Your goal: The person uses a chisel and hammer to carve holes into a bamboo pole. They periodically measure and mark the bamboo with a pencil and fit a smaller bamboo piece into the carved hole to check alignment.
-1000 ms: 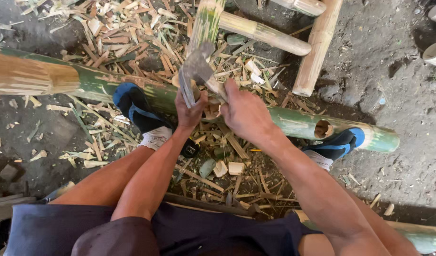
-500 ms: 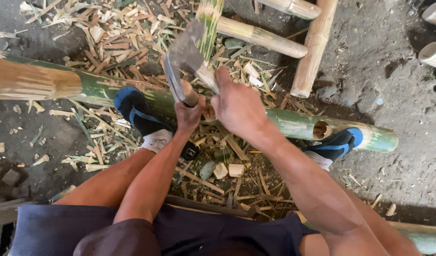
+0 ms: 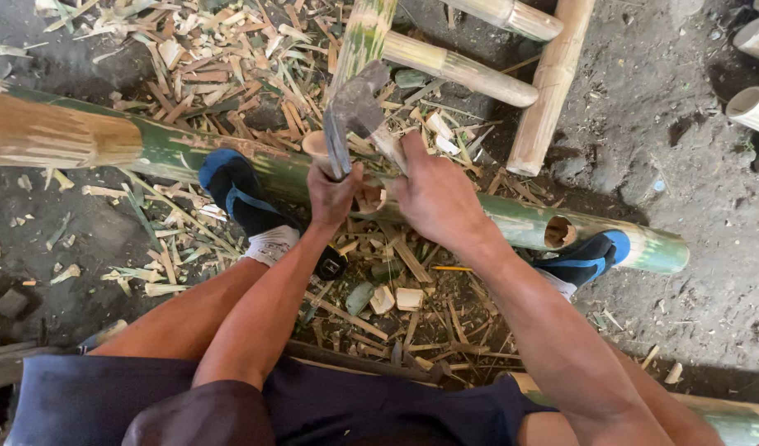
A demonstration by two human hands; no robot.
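Bamboo pole lying on dirt floor, chips scattered around.

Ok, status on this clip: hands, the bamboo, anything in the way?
Left hand grips hatchet, blade up. Right hand on wooden handle. Green bamboo pole pinned under both shoes. Chips litter the ground around the cut.

Floor was bare packed earth, dark grey, lumpy and uneven. Daylight fell stronger at 3 o'clock; 9 o'clock side sat darker. Litter of pale bamboo chips and splinters was thick from 10 to 12 o'clock and thinner at centre. Dry tan bamboo poles lay crossed at 1 o'clock. Cut pole ends showed at 2 o'clock. No walls or windows in view.
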